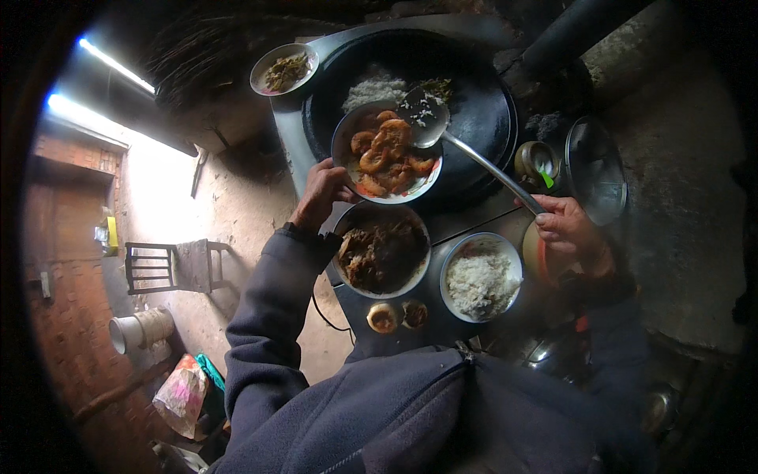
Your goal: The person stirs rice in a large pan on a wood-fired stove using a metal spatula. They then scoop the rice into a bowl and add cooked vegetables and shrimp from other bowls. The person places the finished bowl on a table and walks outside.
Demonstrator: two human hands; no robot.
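My left hand [324, 192] grips the rim of a patterned bowl [388, 151] of reddish-brown food pieces, held above the near part of a large dark wok [474, 136]. In my right hand [565, 231] is the handle of a metal ladle [431, 125], whose head has rice grains on it and lies over the bowl's far right rim. White rice [374, 92] and some greens [437, 89] lie in the wok beyond. Nearer to me stand a bowl of dark brown food [384, 250] and a bowl of white rice [482, 277].
A bowl of greens [285, 70] stands at the stove's far left corner. Right of the wok are a small pot with a green-handled spoon [537, 163] and a round lid [595, 169]. Two small round items [382, 318] lie at the near edge. A wooden chair [177, 266] is at left.
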